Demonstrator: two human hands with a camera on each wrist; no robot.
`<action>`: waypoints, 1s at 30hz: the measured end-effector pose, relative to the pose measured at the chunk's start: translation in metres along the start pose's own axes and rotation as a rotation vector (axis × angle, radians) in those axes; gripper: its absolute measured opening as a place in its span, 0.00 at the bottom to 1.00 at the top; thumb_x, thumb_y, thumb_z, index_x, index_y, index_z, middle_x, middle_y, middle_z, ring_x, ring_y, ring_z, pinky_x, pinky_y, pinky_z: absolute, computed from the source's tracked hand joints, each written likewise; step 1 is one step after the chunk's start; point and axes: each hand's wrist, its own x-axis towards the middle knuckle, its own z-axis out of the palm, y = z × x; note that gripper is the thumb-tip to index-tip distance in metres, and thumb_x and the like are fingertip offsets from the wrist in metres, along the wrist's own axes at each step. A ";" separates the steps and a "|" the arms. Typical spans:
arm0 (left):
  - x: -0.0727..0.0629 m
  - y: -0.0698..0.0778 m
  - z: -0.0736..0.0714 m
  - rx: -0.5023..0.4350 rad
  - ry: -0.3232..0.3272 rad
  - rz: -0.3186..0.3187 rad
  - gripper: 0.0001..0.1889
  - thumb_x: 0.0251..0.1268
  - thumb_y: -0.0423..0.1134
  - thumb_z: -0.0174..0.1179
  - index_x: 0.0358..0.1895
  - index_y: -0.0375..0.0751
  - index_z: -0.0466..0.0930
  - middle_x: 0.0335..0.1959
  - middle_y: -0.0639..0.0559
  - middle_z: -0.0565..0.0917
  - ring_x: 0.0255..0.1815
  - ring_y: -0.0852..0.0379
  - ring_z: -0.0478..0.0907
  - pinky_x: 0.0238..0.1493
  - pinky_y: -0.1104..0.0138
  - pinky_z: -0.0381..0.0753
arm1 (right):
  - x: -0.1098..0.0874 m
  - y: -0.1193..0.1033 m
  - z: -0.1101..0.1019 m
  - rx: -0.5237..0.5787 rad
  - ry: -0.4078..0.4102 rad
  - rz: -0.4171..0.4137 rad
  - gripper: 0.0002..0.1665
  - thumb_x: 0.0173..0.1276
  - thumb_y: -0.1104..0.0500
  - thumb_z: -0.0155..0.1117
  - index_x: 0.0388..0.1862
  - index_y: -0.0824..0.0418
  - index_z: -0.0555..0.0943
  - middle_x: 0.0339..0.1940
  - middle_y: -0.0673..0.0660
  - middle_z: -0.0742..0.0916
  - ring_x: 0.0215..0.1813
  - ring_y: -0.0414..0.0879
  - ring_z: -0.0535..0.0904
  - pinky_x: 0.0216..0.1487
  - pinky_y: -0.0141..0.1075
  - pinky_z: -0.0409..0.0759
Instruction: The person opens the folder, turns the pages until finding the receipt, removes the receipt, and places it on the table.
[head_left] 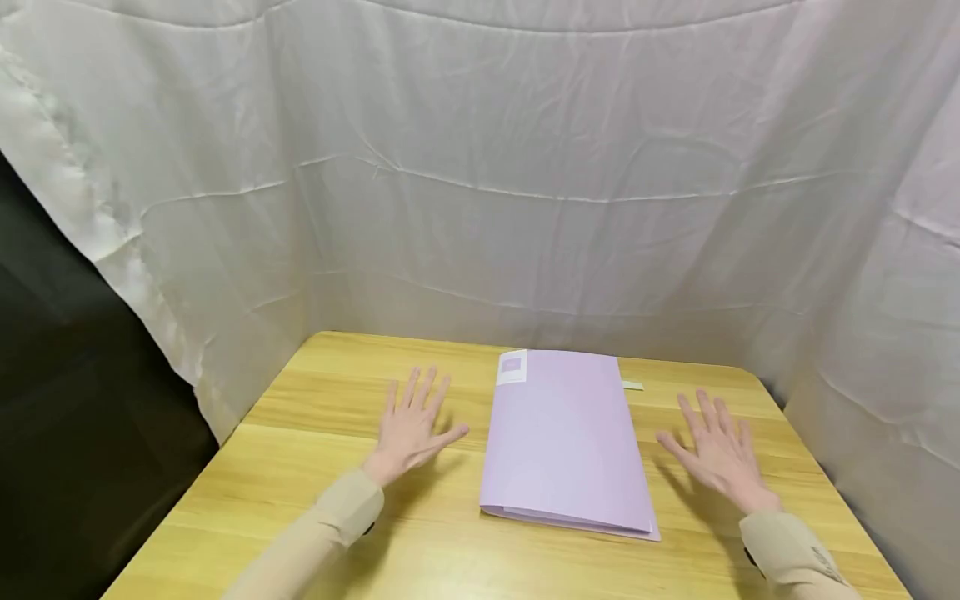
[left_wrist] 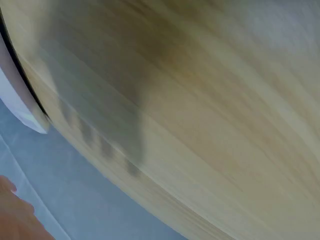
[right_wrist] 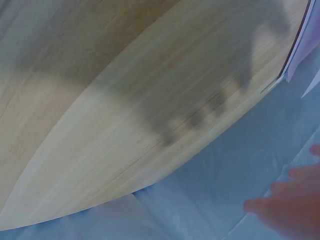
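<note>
A closed lilac folder (head_left: 566, 442) with a white label at its upper left corner lies flat on the wooden table. To its left my left hand (head_left: 408, 429) hovers over the tabletop, fingers spread and straight, apart from the folder. On the other side, my right hand (head_left: 720, 454) is held likewise, fingers fanned out, touching nothing. A small pale green tab (head_left: 633, 386) sticks out past the folder's right edge near the top. In the left wrist view only part of the left hand (left_wrist: 20, 215) shows; the right wrist view catches the right hand (right_wrist: 290, 200) at its corner.
The light wooden table (head_left: 300, 467) has rounded far corners. Behind it and at both sides hangs a pale grey curtain (head_left: 555, 183). A black surface (head_left: 82, 400) fills the far left. Both hands cast shadows on the wood.
</note>
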 end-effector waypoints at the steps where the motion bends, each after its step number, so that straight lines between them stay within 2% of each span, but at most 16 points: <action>1: -0.002 0.003 0.000 -0.005 -0.005 0.021 0.50 0.63 0.77 0.47 0.82 0.53 0.48 0.84 0.48 0.48 0.85 0.42 0.44 0.82 0.38 0.38 | 0.000 0.000 0.000 0.002 -0.008 -0.011 0.53 0.75 0.31 0.48 0.84 0.56 0.41 0.84 0.68 0.41 0.82 0.72 0.32 0.71 0.79 0.29; 7: -0.011 0.018 0.002 -0.044 -0.060 0.180 0.53 0.60 0.78 0.49 0.82 0.48 0.50 0.83 0.45 0.51 0.85 0.42 0.47 0.81 0.37 0.42 | -0.002 0.002 0.002 -0.014 -0.027 -0.085 0.55 0.72 0.34 0.56 0.84 0.60 0.46 0.83 0.71 0.47 0.82 0.74 0.40 0.72 0.79 0.37; 10: -0.013 0.024 0.003 -0.041 -0.094 0.257 0.56 0.58 0.80 0.48 0.82 0.46 0.49 0.84 0.46 0.51 0.85 0.43 0.46 0.82 0.38 0.41 | -0.003 0.003 0.002 -0.008 -0.032 -0.106 0.56 0.69 0.36 0.60 0.83 0.61 0.48 0.83 0.72 0.49 0.81 0.75 0.42 0.71 0.79 0.40; 17: -0.015 0.032 0.003 0.100 -0.156 0.397 0.62 0.53 0.84 0.47 0.82 0.42 0.47 0.83 0.47 0.52 0.85 0.46 0.48 0.82 0.41 0.45 | -0.003 0.008 0.003 0.018 -0.065 -0.148 0.60 0.64 0.37 0.68 0.82 0.62 0.51 0.83 0.71 0.51 0.81 0.75 0.43 0.72 0.78 0.42; 24: -0.017 0.040 0.003 0.133 -0.217 0.485 0.66 0.48 0.86 0.49 0.81 0.41 0.47 0.82 0.47 0.55 0.85 0.48 0.48 0.83 0.42 0.43 | -0.004 0.012 0.011 0.052 -0.118 -0.239 0.60 0.53 0.40 0.78 0.77 0.65 0.63 0.78 0.77 0.61 0.75 0.82 0.52 0.68 0.81 0.48; 27: -0.018 0.041 0.006 0.133 -0.216 0.501 0.65 0.48 0.85 0.50 0.81 0.40 0.50 0.81 0.49 0.59 0.85 0.49 0.49 0.83 0.43 0.41 | -0.003 0.011 0.015 0.066 -0.142 -0.288 0.58 0.49 0.41 0.81 0.73 0.68 0.67 0.75 0.80 0.64 0.73 0.85 0.55 0.65 0.81 0.54; 30: -0.018 0.042 0.007 0.133 -0.217 0.503 0.63 0.49 0.85 0.50 0.80 0.40 0.53 0.80 0.49 0.62 0.84 0.50 0.51 0.84 0.44 0.39 | -0.002 0.008 0.016 0.103 -0.181 -0.322 0.58 0.48 0.43 0.82 0.71 0.70 0.69 0.74 0.81 0.65 0.72 0.86 0.54 0.63 0.82 0.54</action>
